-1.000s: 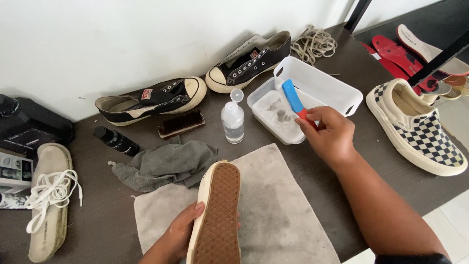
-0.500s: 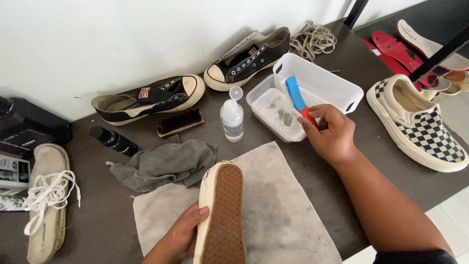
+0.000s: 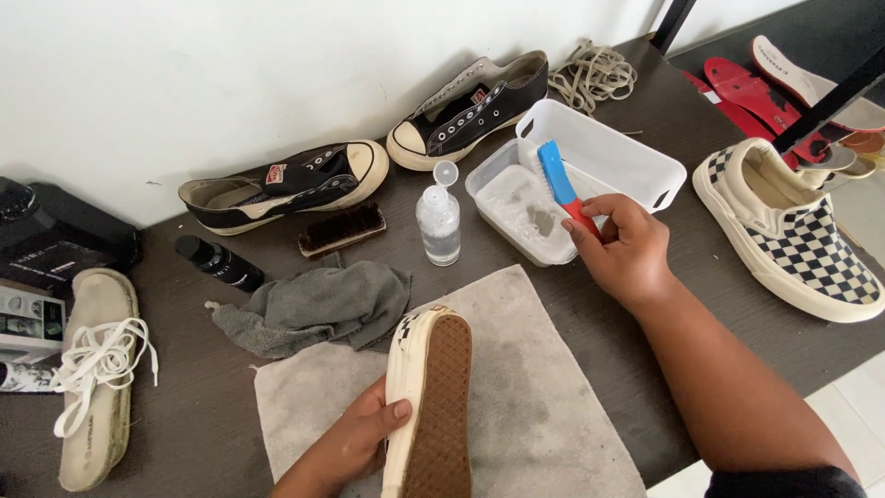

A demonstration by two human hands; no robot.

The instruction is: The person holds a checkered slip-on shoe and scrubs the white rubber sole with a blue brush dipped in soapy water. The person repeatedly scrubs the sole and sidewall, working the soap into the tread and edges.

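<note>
Bright, even daylight fills the scene, and the white wall (image 3: 230,83) looks almost washed out. Shadows are soft: a faint one lies under the black sneakers (image 3: 286,184) on the dark desk (image 3: 572,304). The white tub (image 3: 608,157) shows mild glare. Focus is sharp throughout, with slight wide-angle stretching toward the corners.

brush (image 3: 562,187): blue and red
held shoe (image 3: 431,401): cream, brown sole
right-edge shoe (image 3: 796,232): black-and-white checks
rag (image 3: 318,304): grey
</note>
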